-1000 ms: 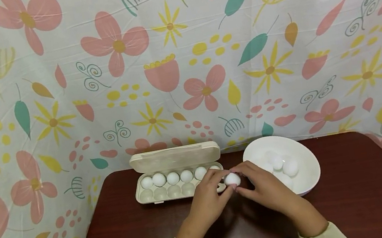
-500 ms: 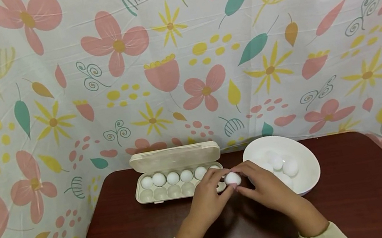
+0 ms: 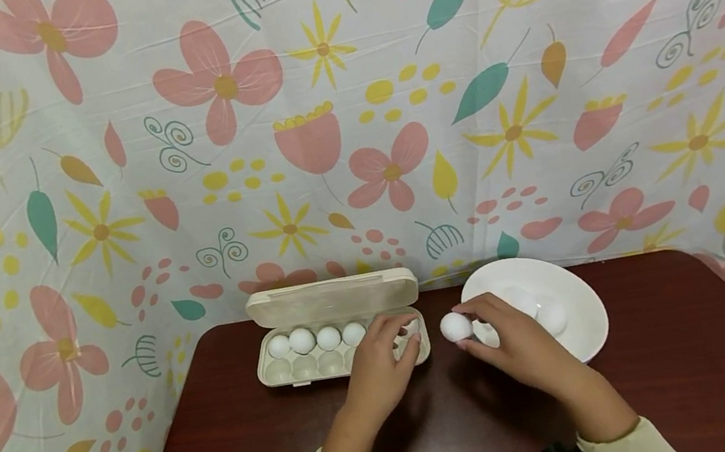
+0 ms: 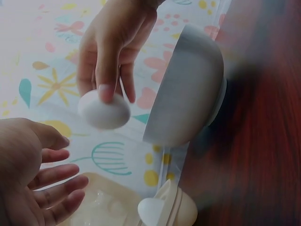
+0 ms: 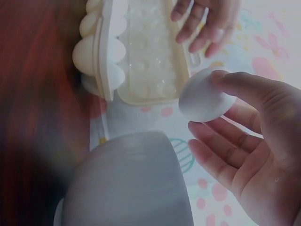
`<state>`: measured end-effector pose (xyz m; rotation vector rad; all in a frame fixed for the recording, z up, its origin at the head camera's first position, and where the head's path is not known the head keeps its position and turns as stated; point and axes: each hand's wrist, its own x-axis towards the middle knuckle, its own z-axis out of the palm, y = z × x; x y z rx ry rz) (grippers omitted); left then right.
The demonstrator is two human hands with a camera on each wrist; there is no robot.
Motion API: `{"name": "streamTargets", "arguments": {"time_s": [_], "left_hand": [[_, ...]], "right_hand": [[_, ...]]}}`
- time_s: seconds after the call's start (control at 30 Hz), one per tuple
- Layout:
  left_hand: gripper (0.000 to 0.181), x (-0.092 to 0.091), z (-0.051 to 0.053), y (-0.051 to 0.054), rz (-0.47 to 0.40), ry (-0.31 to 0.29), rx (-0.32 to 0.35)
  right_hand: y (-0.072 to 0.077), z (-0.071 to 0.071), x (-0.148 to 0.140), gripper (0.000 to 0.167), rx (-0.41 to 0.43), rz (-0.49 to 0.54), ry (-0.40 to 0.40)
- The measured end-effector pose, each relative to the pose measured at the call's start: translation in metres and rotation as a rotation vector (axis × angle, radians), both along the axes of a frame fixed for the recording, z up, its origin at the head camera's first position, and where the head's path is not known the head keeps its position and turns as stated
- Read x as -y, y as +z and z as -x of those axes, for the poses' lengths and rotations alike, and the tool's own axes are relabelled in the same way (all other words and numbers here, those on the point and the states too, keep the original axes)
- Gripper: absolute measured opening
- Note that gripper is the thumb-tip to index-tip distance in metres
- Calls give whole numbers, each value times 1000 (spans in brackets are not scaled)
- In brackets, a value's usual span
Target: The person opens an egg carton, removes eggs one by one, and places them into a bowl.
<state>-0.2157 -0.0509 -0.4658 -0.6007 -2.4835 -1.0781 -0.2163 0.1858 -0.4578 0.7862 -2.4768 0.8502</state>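
Between the thumb and fingers of my right hand (image 3: 515, 344) a white egg (image 3: 456, 327) is pinched, held in the air just left of the bowl. My left hand (image 3: 380, 363) holds nothing; its fingers are loosely bent, over the right end of the cream egg carton (image 3: 333, 308). In the left wrist view the egg (image 4: 104, 110) is plainly apart from the left hand (image 4: 37, 174). White eggs (image 3: 328, 338) fill the carton's back row, partly hidden by my left hand. The front row's visible cups hold no eggs.
A white bowl (image 3: 584, 325) stands at the right with several eggs (image 3: 551, 318) inside, partly behind my right hand. The carton's lid stands up at the back. Behind the dark red table (image 3: 263, 450) hangs a flower-patterned cloth (image 3: 348, 140).
Both hands were holding the egg together. The left hand has let go and moved left toward the carton, while the right has carried the egg slightly right.
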Motion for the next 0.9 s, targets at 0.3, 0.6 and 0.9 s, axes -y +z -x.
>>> {"name": "streamTargets", "arguments": {"time_s": [0.3, 0.6, 0.9], "left_hand": [[32, 11, 9, -4, 7, 35, 21], [34, 21, 20, -16, 45, 101, 32], [35, 31, 29, -28, 55, 146, 48]], "right_hand": [[2, 4, -14, 44, -18, 0, -41], [2, 7, -26, 45, 24, -36, -118], [-3, 12, -37, 44, 107, -56, -158]]}}
